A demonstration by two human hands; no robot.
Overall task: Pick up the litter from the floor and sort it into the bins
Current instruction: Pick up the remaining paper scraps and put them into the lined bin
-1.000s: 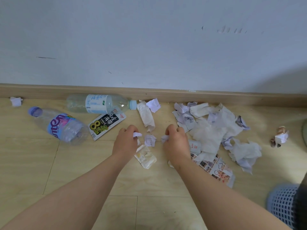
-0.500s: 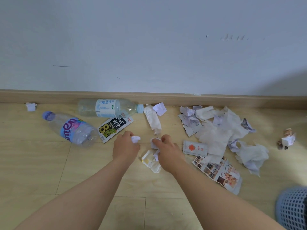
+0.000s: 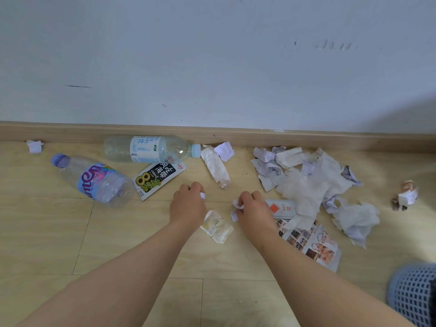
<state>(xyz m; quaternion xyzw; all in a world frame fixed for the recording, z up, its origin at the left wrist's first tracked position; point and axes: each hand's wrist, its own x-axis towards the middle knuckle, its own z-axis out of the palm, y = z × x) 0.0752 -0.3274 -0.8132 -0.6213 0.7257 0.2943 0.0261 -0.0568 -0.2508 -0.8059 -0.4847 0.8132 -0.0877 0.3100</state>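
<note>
Inside right fingers (image 3: 248, 197), crumpled paper scrap (image 3: 236, 204)

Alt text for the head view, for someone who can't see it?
Over a wooden floor, the left hand pinches a white scrap and the right hand grips crumpled paper bits. Two plastic bottles, wrappers and tissues lie near the baseboard; a blue mesh bin sits bottom right.

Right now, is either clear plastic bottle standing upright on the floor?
No, the purple-labelled clear plastic bottle and the white-labelled bottle both lie on their sides.
</note>
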